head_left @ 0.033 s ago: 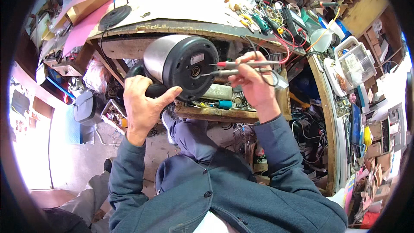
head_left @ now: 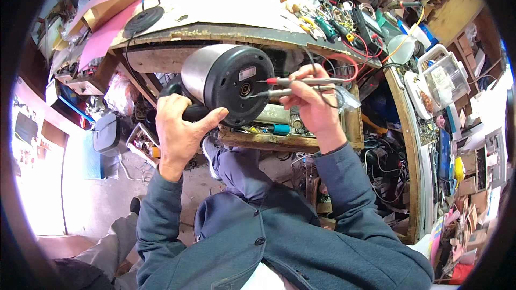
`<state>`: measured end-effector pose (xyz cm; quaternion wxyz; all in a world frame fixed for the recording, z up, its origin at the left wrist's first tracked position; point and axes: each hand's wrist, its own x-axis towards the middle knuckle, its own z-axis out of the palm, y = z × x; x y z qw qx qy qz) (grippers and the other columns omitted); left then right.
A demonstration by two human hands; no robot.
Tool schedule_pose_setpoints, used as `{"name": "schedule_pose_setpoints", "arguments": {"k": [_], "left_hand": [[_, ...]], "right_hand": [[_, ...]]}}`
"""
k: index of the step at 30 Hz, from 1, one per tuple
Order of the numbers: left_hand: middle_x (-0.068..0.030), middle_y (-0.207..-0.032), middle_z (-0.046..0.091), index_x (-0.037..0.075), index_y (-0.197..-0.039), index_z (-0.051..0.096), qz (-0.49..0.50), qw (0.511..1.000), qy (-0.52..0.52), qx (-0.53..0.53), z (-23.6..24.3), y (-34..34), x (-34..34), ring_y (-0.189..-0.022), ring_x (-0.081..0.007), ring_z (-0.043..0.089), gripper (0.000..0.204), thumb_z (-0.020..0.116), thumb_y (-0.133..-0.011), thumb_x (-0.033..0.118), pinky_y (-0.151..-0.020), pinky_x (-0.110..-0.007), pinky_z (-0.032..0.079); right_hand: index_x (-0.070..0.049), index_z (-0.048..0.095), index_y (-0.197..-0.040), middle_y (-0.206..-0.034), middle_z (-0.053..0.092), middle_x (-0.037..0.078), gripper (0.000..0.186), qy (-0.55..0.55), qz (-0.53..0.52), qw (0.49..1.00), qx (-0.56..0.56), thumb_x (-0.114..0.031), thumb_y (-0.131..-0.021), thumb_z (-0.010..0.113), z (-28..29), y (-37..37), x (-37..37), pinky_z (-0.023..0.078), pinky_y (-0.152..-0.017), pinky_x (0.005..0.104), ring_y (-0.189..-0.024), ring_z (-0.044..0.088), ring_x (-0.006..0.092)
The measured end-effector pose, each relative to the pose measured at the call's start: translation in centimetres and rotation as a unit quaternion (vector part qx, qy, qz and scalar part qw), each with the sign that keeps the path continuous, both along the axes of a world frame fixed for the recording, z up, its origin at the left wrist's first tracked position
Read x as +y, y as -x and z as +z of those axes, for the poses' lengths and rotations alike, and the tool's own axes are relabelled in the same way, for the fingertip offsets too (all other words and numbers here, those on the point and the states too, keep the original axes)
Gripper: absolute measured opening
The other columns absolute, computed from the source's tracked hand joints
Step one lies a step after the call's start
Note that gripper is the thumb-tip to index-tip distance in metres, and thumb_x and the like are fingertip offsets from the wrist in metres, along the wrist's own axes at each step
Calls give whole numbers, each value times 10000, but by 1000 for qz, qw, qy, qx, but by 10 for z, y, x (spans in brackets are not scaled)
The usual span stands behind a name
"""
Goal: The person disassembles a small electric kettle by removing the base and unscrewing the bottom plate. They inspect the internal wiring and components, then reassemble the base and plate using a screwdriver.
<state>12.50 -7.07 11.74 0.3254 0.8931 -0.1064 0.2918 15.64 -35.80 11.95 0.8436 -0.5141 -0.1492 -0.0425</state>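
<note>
An electric kettle (head_left: 200, 75) with a steel body is tipped on its side, its black underside (head_left: 228, 94) turned toward the right. A round metal connector (head_left: 245, 89) sits in the middle of that underside. My left hand (head_left: 180, 131) is closed around the kettle's black handle (head_left: 194, 113), thumb stretched along it. Pinched together in my right hand (head_left: 318, 108) are two multimeter probes, a red-collared one (head_left: 301, 81) above and a grey-black one (head_left: 277, 93) below. Their thin tips point at the connector; whether they touch it I cannot tell.
Beneath the kettle is an open wooden drawer (head_left: 301, 143) of small parts and tools. On the bench (head_left: 226, 8) behind lie pliers, screwdrivers and tangled leads, plus a black kettle base (head_left: 144, 21) at left. Clear plastic boxes (head_left: 443, 78) stand at right. Another person's leg (head_left: 110, 241) shows lower left.
My right hand and both probes have shifted slightly left, with the tips nearer the connector. The kettle has moved a touch to the right with my left hand still on its handle.
</note>
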Motion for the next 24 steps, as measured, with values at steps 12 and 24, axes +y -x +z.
{"name": "schedule_pose_setpoints", "arguments": {"k": [12, 24], "left_hand": [[-111, -794, 544, -16, -739, 544, 1, 1000, 1, 13, -2, 2, 6, -829, -290, 515, 576, 908, -695, 428, -758, -398, 443], [-110, -802, 556, -18, -749, 570, -7, 1000, 3, 23, 0, 5, 4, -853, -292, 523, 549, 907, -690, 412, -780, -397, 445]], "right_hand": [[35, 714, -1079, -911, 756, 145, 178, -10, -52, 999, 5, -115, -1000, 662, -18, -7, 18, 559, -557, 252, -656, 702, 161], [12, 731, -1086, -902, 761, 117, 188, 103, -62, 992, -28, -142, -979, 713, -5, -6, 20, 592, -609, 252, -693, 719, 140]]}}
